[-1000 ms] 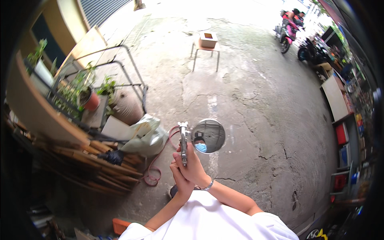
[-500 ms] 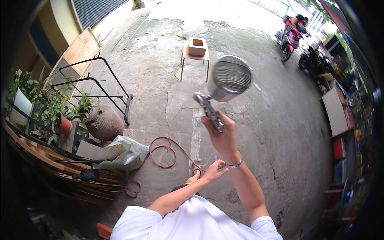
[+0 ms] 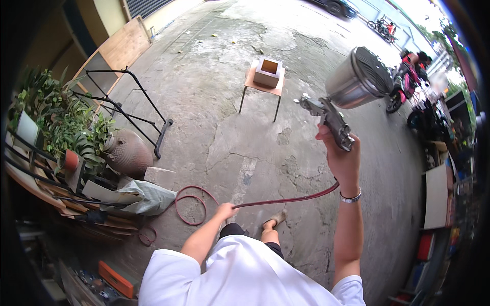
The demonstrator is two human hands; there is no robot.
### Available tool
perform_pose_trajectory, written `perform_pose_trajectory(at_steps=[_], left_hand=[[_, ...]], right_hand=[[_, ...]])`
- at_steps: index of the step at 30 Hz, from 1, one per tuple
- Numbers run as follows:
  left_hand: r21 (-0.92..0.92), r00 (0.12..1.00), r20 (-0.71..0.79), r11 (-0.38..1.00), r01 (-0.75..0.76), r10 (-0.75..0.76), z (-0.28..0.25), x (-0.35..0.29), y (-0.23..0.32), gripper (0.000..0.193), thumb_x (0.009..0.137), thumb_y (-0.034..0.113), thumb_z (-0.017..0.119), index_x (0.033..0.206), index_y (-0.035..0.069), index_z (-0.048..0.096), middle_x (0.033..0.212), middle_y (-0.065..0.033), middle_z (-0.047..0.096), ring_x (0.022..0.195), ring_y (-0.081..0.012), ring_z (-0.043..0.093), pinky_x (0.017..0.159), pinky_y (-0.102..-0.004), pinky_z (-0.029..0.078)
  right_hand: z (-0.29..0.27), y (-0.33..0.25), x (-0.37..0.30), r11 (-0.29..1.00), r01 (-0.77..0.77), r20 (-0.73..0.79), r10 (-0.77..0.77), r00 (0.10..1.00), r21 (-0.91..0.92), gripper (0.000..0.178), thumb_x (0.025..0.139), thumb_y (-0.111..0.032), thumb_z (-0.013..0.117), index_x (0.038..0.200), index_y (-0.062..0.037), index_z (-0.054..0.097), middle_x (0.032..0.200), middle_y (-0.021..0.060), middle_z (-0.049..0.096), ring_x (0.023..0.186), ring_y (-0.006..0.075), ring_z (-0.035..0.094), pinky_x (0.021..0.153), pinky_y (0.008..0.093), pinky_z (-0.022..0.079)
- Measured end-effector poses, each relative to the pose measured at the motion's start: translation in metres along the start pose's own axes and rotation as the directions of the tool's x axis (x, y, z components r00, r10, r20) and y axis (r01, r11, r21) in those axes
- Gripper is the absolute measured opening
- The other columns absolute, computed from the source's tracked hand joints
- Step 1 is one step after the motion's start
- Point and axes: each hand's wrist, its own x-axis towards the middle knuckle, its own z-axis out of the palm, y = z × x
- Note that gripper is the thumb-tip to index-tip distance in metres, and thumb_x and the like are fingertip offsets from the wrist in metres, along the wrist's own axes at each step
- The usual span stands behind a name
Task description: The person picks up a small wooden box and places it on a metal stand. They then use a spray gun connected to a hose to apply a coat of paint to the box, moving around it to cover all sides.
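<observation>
My right hand [image 3: 344,163] is closed round the handle of a metal spray gun [image 3: 334,122], raised ahead of me on the right. A silvery cup [image 3: 349,79] with a dark ribbed end is fixed to the gun and tilts to the right. A dark red hose [image 3: 286,200] runs from beneath my right hand across my front to my left hand [image 3: 224,210]. The fingers of my left hand are wrapped round that hose at waist height. Beyond, a white box with an open top [image 3: 266,79] sits on a small wooden-topped stool [image 3: 251,81].
On the left stand a black metal frame [image 3: 135,76], leafy potted plants [image 3: 76,137], a clay jar [image 3: 128,153] and a pale plastic sack [image 3: 145,196]. Loops of hose lie on the concrete floor [image 3: 214,148]. Shelving [image 3: 436,194] and a pink motorbike [image 3: 406,86] line the right side.
The spray gun and my right hand have swung to the right. My left hand has moved left from beside my right wrist and now grips the hose, drawn out between both hands. My feet have shifted.
</observation>
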Motion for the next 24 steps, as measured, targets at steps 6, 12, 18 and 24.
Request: perform_pose_trajectory(at_steps=[6,12,18,24], left_hand=[[-0.114,0.954,-0.177,0.967,0.226,-0.244,0.01,0.019,0.022,0.043,0.094,0.055,0.061,0.096,0.016,0.079,0.096,-0.018,0.074,0.095,-0.0414,0.07,0.081,-0.0507,0.055],[-0.193,0.915,-0.202,0.93,0.313,-0.35,0.023,0.042,0.141,0.051,0.099,0.056,0.053,0.093,0.012,0.077,0.094,-0.0204,0.073,0.093,-0.0434,0.07,0.079,-0.052,0.054],[-0.283,0.887,-0.253,0.906,0.314,-0.387,0.01,0.12,0.212,0.051,0.1,0.055,0.053,0.095,0.011,0.076,0.095,-0.0211,0.073,0.096,-0.0445,0.068,0.083,-0.0529,0.053],[-0.367,0.91,-0.158,0.878,0.307,-0.384,-0.005,0.228,0.249,0.041,0.097,0.05,0.061,0.092,0.012,0.076,0.093,-0.0201,0.072,0.093,-0.0454,0.067,0.079,-0.0516,0.053]], right_hand=[[-0.054,0.093,0.101,0.998,-0.051,0.18,0.056,0.982,-0.034,0.025,0.096,-0.023,0.074,0.093,0.0018,0.075,0.068,0.0012,0.068,0.061,0.0061,0.06,0.057,0.0248,0.045],[-0.076,0.167,0.209,0.967,-0.227,0.374,0.169,0.912,0.117,0.03,0.095,-0.03,0.075,0.089,-0.0006,0.072,0.066,-0.0017,0.064,0.058,0.0051,0.056,0.053,0.025,0.041],[-0.046,0.241,0.318,0.984,-0.061,0.427,-0.015,0.904,0.164,0.025,0.097,-0.022,0.073,0.094,0.0022,0.069,0.072,-0.0001,0.067,0.062,0.0045,0.055,0.059,0.0242,0.044],[-0.011,0.292,0.421,0.963,-0.208,0.588,0.07,0.806,0.17,0.023,0.099,-0.019,0.069,0.106,0.0034,0.07,0.084,0.0046,0.072,0.053,0.0039,0.056,0.045,0.0216,0.042]])
